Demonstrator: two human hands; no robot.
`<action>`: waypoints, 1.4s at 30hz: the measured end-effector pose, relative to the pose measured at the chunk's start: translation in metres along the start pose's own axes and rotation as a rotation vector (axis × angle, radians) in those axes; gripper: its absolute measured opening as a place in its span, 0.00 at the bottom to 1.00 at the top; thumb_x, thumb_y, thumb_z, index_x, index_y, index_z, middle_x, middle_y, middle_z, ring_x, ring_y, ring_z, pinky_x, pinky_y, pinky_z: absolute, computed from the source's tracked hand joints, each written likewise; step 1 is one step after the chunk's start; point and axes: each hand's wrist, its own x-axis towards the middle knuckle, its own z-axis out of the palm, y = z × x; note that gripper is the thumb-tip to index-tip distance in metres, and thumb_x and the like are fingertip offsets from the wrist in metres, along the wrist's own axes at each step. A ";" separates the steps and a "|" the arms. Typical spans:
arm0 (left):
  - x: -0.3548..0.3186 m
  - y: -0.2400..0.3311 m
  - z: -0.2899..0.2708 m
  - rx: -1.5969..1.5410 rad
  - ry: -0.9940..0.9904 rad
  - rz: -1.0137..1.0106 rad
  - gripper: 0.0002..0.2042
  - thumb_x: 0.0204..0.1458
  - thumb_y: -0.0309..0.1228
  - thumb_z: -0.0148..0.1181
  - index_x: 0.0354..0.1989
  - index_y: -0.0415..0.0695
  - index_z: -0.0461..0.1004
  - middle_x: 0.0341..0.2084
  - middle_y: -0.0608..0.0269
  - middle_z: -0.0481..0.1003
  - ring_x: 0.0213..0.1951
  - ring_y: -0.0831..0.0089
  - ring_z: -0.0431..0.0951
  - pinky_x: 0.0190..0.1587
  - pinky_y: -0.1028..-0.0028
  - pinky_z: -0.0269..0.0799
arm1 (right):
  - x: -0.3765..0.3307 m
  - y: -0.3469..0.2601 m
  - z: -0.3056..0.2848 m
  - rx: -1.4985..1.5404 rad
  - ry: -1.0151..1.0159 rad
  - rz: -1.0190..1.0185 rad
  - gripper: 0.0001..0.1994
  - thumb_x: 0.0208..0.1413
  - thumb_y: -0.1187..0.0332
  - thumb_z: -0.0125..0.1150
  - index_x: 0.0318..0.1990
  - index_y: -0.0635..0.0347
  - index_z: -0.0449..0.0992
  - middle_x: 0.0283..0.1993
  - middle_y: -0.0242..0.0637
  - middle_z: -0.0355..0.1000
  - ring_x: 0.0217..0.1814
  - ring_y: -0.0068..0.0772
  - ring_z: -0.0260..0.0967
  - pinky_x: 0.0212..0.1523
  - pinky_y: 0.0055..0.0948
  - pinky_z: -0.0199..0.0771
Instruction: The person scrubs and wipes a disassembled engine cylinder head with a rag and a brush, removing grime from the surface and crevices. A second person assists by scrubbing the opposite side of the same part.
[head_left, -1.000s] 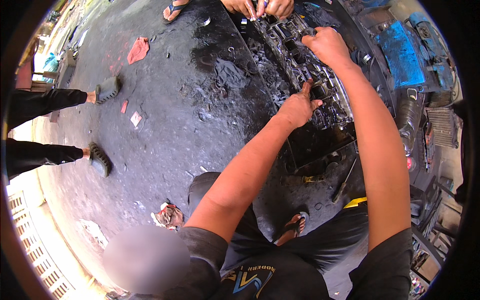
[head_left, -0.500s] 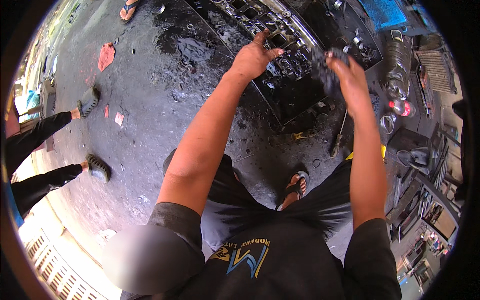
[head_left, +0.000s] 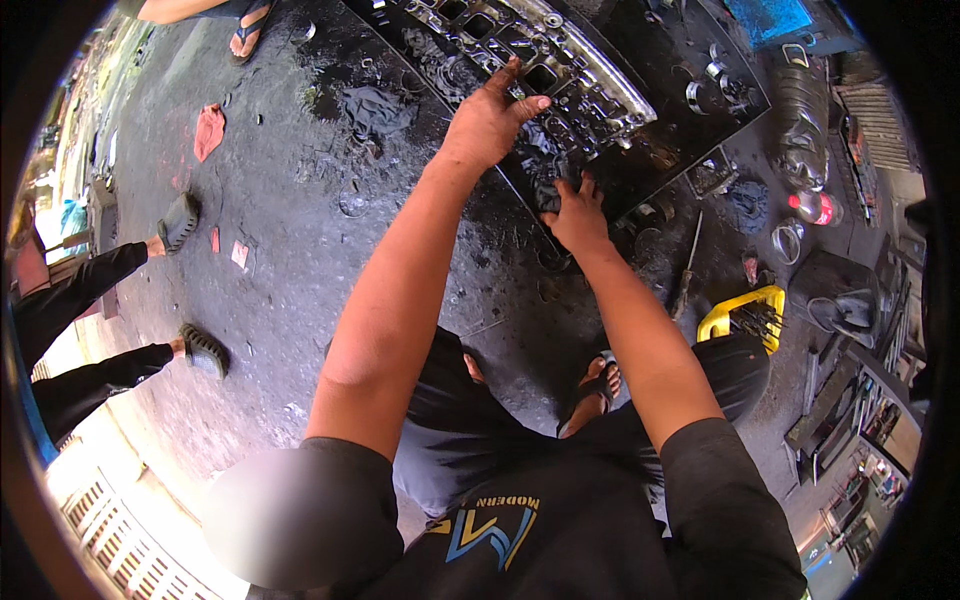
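Observation:
A greasy metal engine casting (head_left: pixel 600 85) with square openings lies on a black oily tray (head_left: pixel 640 185) at the top of the head view. My left hand (head_left: pixel 483 128) rests on the casting's near left side, thumb and index finger spread apart. At the tray's near corner, my right hand (head_left: pixel 580 215) is closed on a dark rag (head_left: pixel 548 190), pressed low beside the end of the casting. My right fingers hide part of the rag.
Metal rings (head_left: pixel 700 95) lie on the tray's right side. A screwdriver (head_left: pixel 687 275), a yellow container (head_left: pixel 712 322) and a red-labelled bottle (head_left: pixel 815 208) are to the right. Another dark rag (head_left: pixel 375 110) lies on the floor at left. Other people's feet (head_left: pixel 205 350) show at far left.
My right hand has swung left and nearer with the rag, from the casting's right end to the tray's near corner. My left hand has shifted slightly left on the casting.

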 end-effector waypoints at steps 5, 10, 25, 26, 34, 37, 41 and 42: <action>0.002 -0.002 0.002 -0.093 -0.079 -0.109 0.42 0.51 0.57 0.61 0.68 0.43 0.59 0.49 0.37 0.74 0.54 0.46 0.74 0.54 0.61 0.69 | 0.014 0.012 -0.015 0.053 -0.053 0.060 0.27 0.42 0.64 0.71 0.52 0.62 0.74 0.55 0.54 0.68 0.58 0.57 0.66 0.59 0.43 0.68; 0.005 0.009 -0.008 -0.149 -0.137 -0.151 0.41 0.53 0.49 0.65 0.69 0.38 0.55 0.53 0.41 0.73 0.53 0.64 0.74 0.55 0.70 0.68 | -0.011 0.019 -0.112 1.080 -0.168 0.447 0.20 0.44 0.58 0.72 0.40 0.62 0.78 0.30 0.32 0.75 0.30 0.31 0.73 0.41 0.32 0.76; -0.004 0.028 -0.015 0.057 -0.116 -0.169 0.41 0.53 0.57 0.60 0.69 0.43 0.56 0.46 0.42 0.76 0.52 0.49 0.76 0.53 0.63 0.70 | 0.108 -0.101 -0.255 0.135 0.274 -0.405 0.24 0.44 0.52 0.60 0.32 0.71 0.77 0.30 0.62 0.73 0.35 0.61 0.73 0.40 0.44 0.72; -0.004 0.029 -0.015 0.054 -0.115 -0.169 0.41 0.53 0.57 0.59 0.69 0.43 0.56 0.47 0.42 0.76 0.52 0.49 0.75 0.54 0.63 0.70 | 0.117 -0.106 -0.254 0.058 0.323 -0.429 0.24 0.43 0.52 0.60 0.33 0.70 0.78 0.31 0.63 0.73 0.37 0.62 0.74 0.41 0.45 0.73; -0.005 0.029 -0.014 0.033 -0.103 -0.197 0.40 0.51 0.55 0.61 0.69 0.47 0.58 0.50 0.45 0.76 0.54 0.50 0.75 0.56 0.59 0.70 | 0.181 -0.165 -0.282 -0.165 0.327 -0.484 0.23 0.48 0.51 0.61 0.39 0.66 0.79 0.38 0.61 0.74 0.44 0.62 0.73 0.47 0.45 0.74; -0.007 0.027 -0.014 0.039 -0.089 -0.169 0.40 0.52 0.56 0.59 0.69 0.45 0.58 0.50 0.43 0.75 0.54 0.50 0.75 0.56 0.60 0.69 | 0.179 -0.174 -0.288 -0.566 0.349 -0.692 0.23 0.43 0.51 0.59 0.31 0.68 0.80 0.37 0.62 0.75 0.39 0.57 0.76 0.41 0.43 0.76; -0.007 0.027 -0.017 0.057 -0.109 -0.162 0.40 0.54 0.57 0.57 0.68 0.42 0.58 0.46 0.40 0.76 0.52 0.48 0.75 0.54 0.60 0.70 | 0.150 -0.142 -0.276 -0.007 0.375 -0.430 0.22 0.46 0.50 0.61 0.34 0.63 0.80 0.35 0.59 0.76 0.40 0.56 0.76 0.43 0.46 0.75; -0.008 0.028 -0.018 0.061 -0.099 -0.156 0.40 0.53 0.57 0.58 0.68 0.42 0.58 0.46 0.40 0.76 0.52 0.48 0.76 0.54 0.60 0.70 | 0.144 -0.132 -0.270 -0.044 0.426 -0.423 0.23 0.47 0.50 0.59 0.36 0.64 0.79 0.35 0.59 0.75 0.42 0.58 0.74 0.44 0.48 0.73</action>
